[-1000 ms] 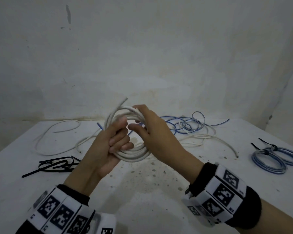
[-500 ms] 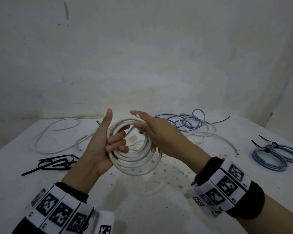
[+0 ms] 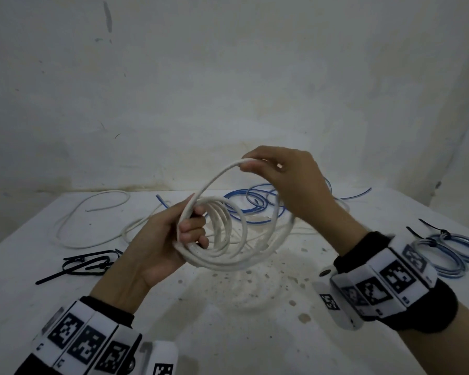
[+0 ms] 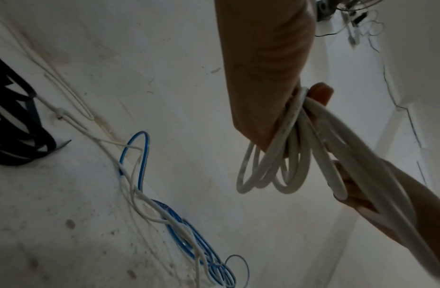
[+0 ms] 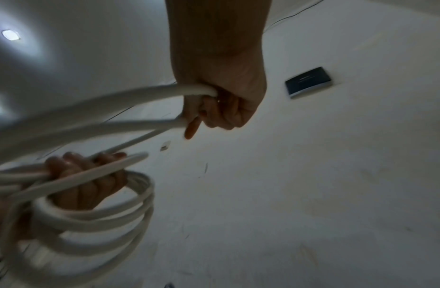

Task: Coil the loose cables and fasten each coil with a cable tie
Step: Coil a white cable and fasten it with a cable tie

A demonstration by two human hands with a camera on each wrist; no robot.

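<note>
On the white table (image 3: 228, 334) under your hands lie a loose white cable (image 3: 92, 212) at far left, black cable ties (image 3: 87, 263) near your left wrist, a tangle of blue cable (image 3: 249, 201) behind, and a tied blue coil (image 3: 441, 253) at right. Your left hand (image 3: 160, 247) grips the white coil (image 3: 228, 239) above the table, its loops fanned out toward the right. Your right hand (image 3: 287, 180) pinches the outermost loop, lifted up and away.

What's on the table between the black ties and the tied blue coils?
In the head view, between the black ties and the tied blue coils: bare, stained table. Both hands hold the white coil above it.
</note>
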